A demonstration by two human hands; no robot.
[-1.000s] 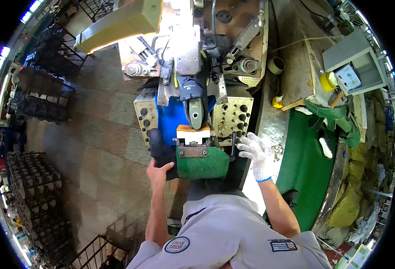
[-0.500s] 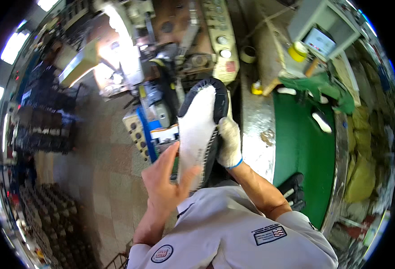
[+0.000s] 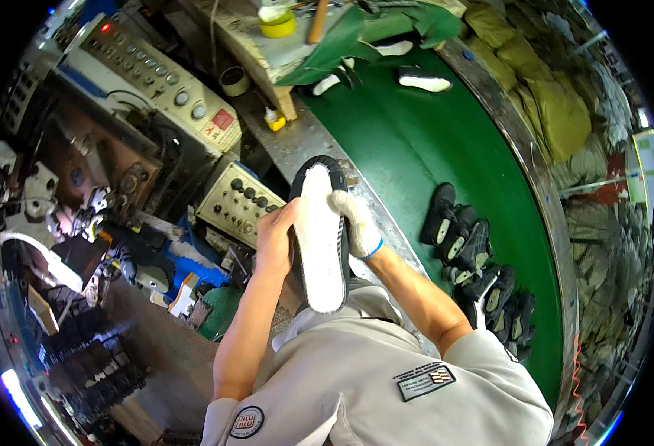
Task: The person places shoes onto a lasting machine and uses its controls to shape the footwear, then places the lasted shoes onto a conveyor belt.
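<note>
A black shoe upper (image 3: 321, 249) is held in front of my body, its white stitched sole side turned up and its toe pointing away from me. My bare left hand (image 3: 276, 236) grips its left side, with the fingers partly hidden behind it. On the other side, my right hand (image 3: 356, 225) is closed around the right edge, wearing a white knit glove with a blue cuff. The thumb of the glove lies over the rim near the toe end.
Right of me runs a green conveyor belt (image 3: 386, 163) with a metal edge, carrying several black shoes (image 3: 464, 234). A machine with a knobbed control panel (image 3: 152, 78) stands at the left, near a smaller control box (image 3: 239, 201). A yellow tape roll (image 3: 277, 24) sits on a wooden bench.
My view has turned right, toward the green belt. My left hand, spread beside the shoe upper before, now grips its left side. The right hand keeps its hold.
</note>
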